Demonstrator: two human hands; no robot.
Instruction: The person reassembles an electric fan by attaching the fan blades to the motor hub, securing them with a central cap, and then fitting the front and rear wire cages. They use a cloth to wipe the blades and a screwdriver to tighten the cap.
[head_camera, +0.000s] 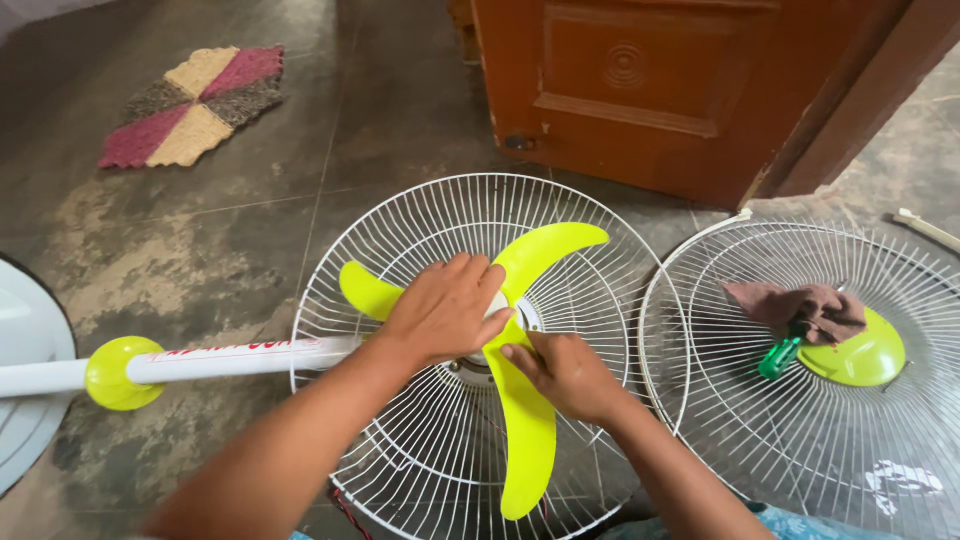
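Note:
A pedestal fan lies on the floor with its white rear wire guard (400, 225) facing up. A lime-green three-bladed propeller (525, 440) sits on the hub. My left hand (445, 308) lies flat over the hub and the root of the blades, pressing on them. My right hand (565, 372) pinches the blade close to the hub, just beside the left hand. The hub itself is hidden under my hands.
The fan's white pole with a lime-green collar (120, 372) runs left to a white base (25, 330). The detached front guard (800, 420) lies to the right, holding a brown rag (800, 305) and a green-handled screwdriver (778, 358). An orange wooden door (650, 90) stands behind; a patchwork mat (195, 105) lies far left.

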